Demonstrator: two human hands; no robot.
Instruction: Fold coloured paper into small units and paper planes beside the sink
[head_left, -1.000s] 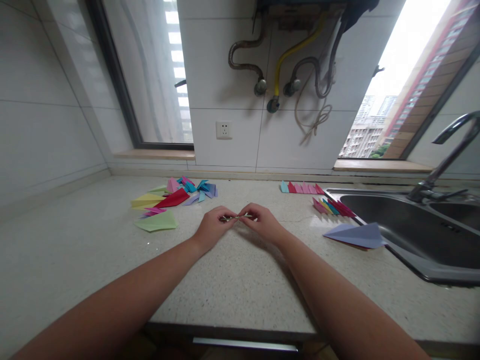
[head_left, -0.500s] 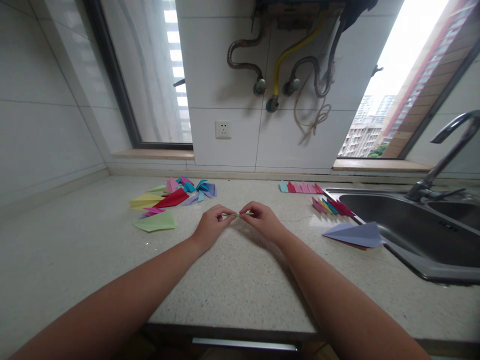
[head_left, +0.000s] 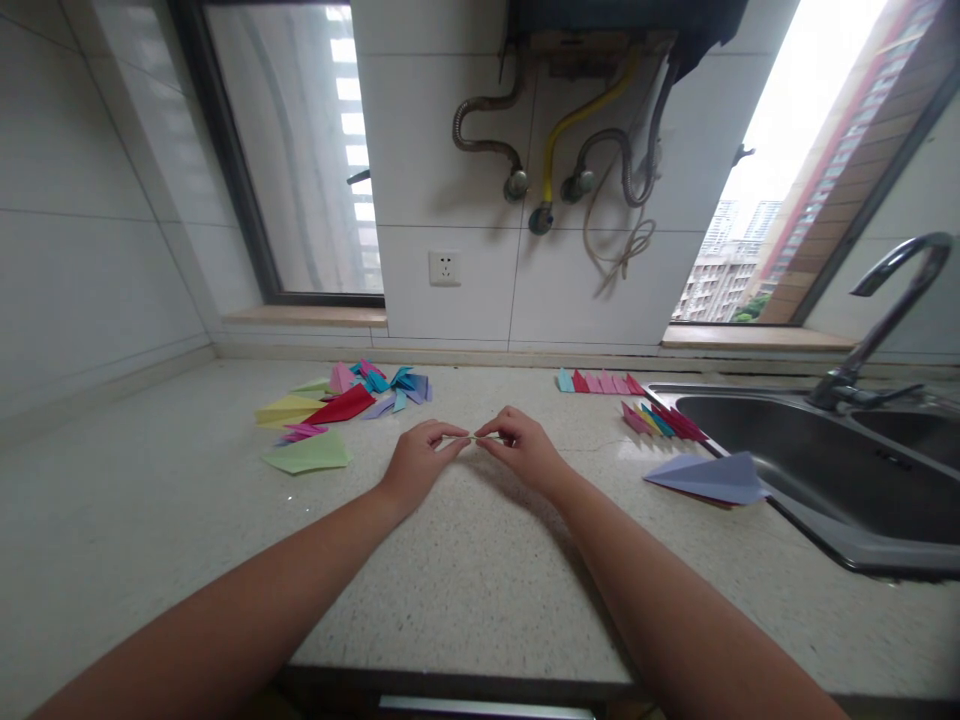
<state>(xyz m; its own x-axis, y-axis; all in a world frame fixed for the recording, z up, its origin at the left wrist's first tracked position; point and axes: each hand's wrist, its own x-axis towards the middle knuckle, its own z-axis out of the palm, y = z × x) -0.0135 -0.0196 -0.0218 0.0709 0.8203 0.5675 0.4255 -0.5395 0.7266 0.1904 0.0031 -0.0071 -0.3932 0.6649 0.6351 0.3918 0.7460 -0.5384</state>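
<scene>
My left hand (head_left: 418, 461) and my right hand (head_left: 523, 447) meet over the middle of the speckled countertop (head_left: 450, 560). Both pinch a small, thin folded piece of paper (head_left: 472, 437) between thumb and fingertips, one hand at each end. Most of the paper is hidden by my fingers. The hands hover just above the counter surface.
Coloured paper sheets and folded pieces (head_left: 341, 400) lie at the back left. Two rows of small folded pieces (head_left: 600, 382) (head_left: 664, 420) sit near the sink (head_left: 825, 460). A lilac folded sheet (head_left: 712, 478) rests on the sink's edge. A tap (head_left: 885, 320) stands at right.
My hands stayed together on the small paper, with the fingertips drawn closer so less of it shows. The view has tilted slightly downward.
</scene>
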